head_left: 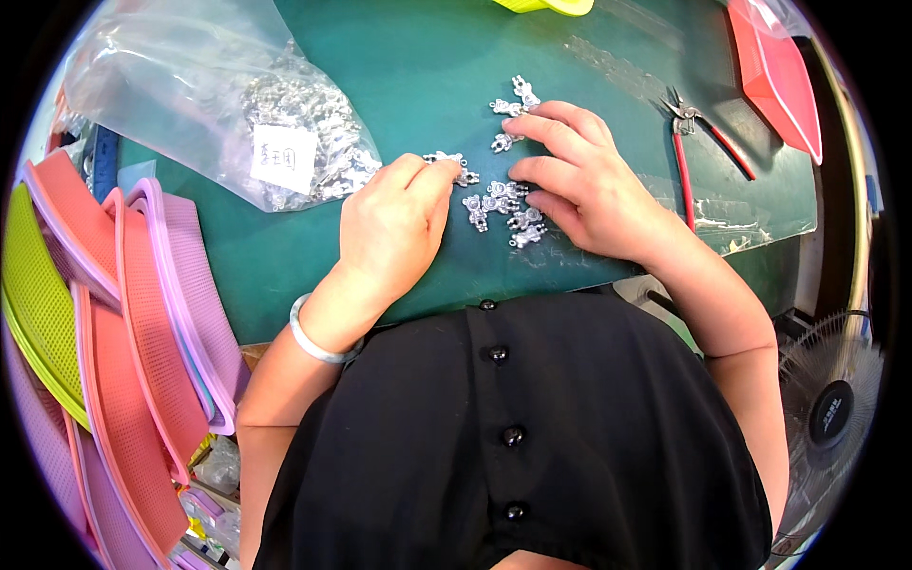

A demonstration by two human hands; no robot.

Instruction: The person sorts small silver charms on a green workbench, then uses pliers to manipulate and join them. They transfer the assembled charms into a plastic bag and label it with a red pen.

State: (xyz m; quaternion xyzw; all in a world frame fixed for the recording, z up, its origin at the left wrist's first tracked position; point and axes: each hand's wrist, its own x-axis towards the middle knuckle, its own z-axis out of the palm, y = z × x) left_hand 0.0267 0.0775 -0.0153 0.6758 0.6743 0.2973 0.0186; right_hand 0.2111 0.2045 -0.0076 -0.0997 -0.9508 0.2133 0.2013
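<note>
Small silver bear-shaped charms (502, 197) lie in a loose group on the green table mat (285, 275), between my two hands. My left hand (391, 226), with a pale bangle on its wrist, is closed with thumb and forefinger at a few charms (464, 171); its fingertips are partly hidden. My right hand (597, 185) lies over the group's right side, fingers spread and bent, fingertips beside or on the charms. Beyond its fingers are more charms (522, 91). At the left, a clear plastic bag (180, 85) with a white handwritten label holds a heap of similar silver pieces.
Red-handled cutting pliers (682, 157) lie open at the right, near a red plastic tray (784, 90). A yellow-green container (546, 5) shows at the far edge. Stacked pink, purple and green baskets (152, 313) crowd the left side. A fan (828, 413) stands at lower right.
</note>
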